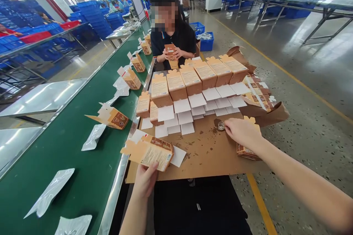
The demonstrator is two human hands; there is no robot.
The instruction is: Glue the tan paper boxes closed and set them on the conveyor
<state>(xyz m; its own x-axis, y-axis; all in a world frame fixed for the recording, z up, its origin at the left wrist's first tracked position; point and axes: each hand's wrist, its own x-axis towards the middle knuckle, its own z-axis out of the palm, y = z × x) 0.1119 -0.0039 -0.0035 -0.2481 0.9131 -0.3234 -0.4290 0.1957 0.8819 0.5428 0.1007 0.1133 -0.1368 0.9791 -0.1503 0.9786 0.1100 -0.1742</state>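
Table [204,161] topped with brown card, its left edge against a green belt [63,165]. Left hand [145,181] at the near left corner: thumb on the printed face, fingers beneath, closed on a carton [156,154]. Carton tilted, open flaps pointing left over the belt's rail, a white flap [178,156] out at its right end. Right hand [241,131] towards the right edge: thumb and fingertips nearly together, apparently pinching a small coil [221,126]; cannot tell whether it is clear of the card. Second carton [244,152] partly hidden under that wrist.

Stacked cartons [190,80] line the far side, white flaps towards the near edge. Pouches [93,137] on the belt. Co-worker [180,40] beyond the far edge, also with a carton.

Step in hand, my reading: carton steadied left, coil gripped right. Next move calls for a firm pinch on the coil, the carton's open end unobstructed, and a light left grip, since thin card could buckle.
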